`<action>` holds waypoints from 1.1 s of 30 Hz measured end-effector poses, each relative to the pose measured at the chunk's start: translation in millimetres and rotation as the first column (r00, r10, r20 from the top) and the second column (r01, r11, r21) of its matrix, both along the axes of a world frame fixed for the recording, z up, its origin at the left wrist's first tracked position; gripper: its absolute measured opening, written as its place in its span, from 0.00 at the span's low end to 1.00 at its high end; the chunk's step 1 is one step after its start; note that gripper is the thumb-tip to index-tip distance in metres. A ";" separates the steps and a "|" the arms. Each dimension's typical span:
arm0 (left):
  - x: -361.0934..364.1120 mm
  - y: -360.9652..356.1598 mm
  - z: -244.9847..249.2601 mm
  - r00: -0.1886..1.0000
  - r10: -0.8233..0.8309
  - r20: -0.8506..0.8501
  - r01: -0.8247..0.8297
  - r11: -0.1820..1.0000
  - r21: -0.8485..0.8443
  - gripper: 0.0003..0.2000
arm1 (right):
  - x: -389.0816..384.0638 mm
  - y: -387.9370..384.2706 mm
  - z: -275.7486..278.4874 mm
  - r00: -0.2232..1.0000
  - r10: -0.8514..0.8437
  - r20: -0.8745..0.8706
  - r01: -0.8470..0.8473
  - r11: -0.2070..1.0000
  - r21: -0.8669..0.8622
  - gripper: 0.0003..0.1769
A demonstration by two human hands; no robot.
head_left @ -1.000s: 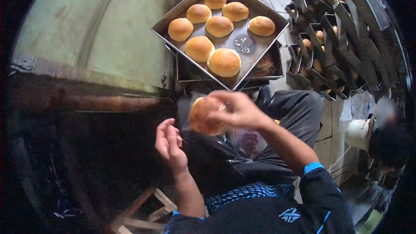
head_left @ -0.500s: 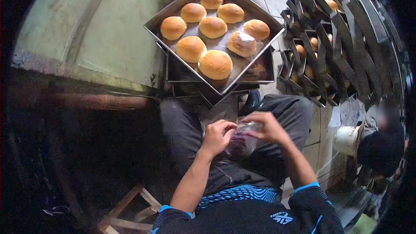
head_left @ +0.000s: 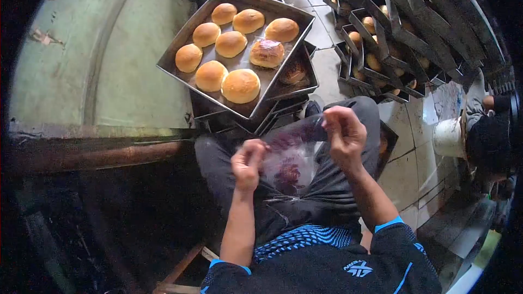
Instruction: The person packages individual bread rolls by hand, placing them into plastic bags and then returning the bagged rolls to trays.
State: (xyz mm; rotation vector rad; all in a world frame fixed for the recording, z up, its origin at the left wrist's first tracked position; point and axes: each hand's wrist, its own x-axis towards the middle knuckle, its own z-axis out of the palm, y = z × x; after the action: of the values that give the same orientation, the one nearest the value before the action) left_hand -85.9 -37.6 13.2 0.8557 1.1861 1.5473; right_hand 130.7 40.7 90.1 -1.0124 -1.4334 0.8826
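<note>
A clear plastic bag (head_left: 289, 166) with dark red print is stretched between my two hands above my lap. My left hand (head_left: 248, 163) pinches its left side, fingers closed. Higher up, my right hand (head_left: 345, 135) grips the right side, also with closed fingers. Beyond my knees, a square metal tray (head_left: 180, 80) holds several golden round buns, including a large bun (head_left: 241, 86) at the near corner. One wrapped bun (head_left: 267, 53) lies in clear printed film near the tray's right side.
More trays (head_left: 313, 79) are stacked under the bun tray. Several stacked trays with buns (head_left: 381, 49) stand at the upper right. A white bucket (head_left: 449, 138) is at the right, beside a partly visible person (head_left: 490, 141). A greenish surface (head_left: 136, 60) lies at the left.
My hands have moved apart and up, and the bag between them is now spread wide. The view has shifted, so the bun tray appears further left and slightly lower.
</note>
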 end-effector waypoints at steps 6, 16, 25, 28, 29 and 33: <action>-55.2 8.5 -2.6 0.832 0.522 0.190 -0.509 0.853 -0.115 0.05 | -57.1 15.7 -7.1 0.961 0.224 0.163 -0.269 0.897 0.350 0.07; -104.5 3.2 -31.0 0.731 0.537 0.421 -0.561 0.824 -0.076 0.05 | -120.2 362.4 -70.6 0.306 0.161 0.938 0.220 0.947 -0.234 0.43; -106.8 5.8 -24.0 0.701 0.576 0.421 -0.567 0.808 -0.161 0.07 | -88.1 319.1 -39.9 0.693 0.260 0.673 -0.051 0.948 -0.314 0.38; -98.4 11.9 -16.4 0.706 0.622 0.339 -0.595 0.780 -0.194 0.08 | -64.2 230.7 1.1 0.865 0.438 -0.244 -0.497 0.685 -0.532 0.28; -97.7 13.1 -11.5 0.715 0.630 0.305 -0.593 0.776 -0.213 0.08 | -54.4 198.2 20.0 0.782 0.524 -0.336 -0.615 0.565 -0.550 0.29; -79.4 10.9 0.7 0.845 0.526 -0.094 -0.535 0.834 -0.139 0.10 | -48.0 85.8 17.6 0.595 0.681 -0.428 -0.754 0.288 -0.591 0.31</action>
State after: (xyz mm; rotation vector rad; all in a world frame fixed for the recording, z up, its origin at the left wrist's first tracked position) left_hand -165.3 -26.7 13.9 0.4747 1.6623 1.8402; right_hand 82.7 126.5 107.7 -0.7913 -1.4611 2.3373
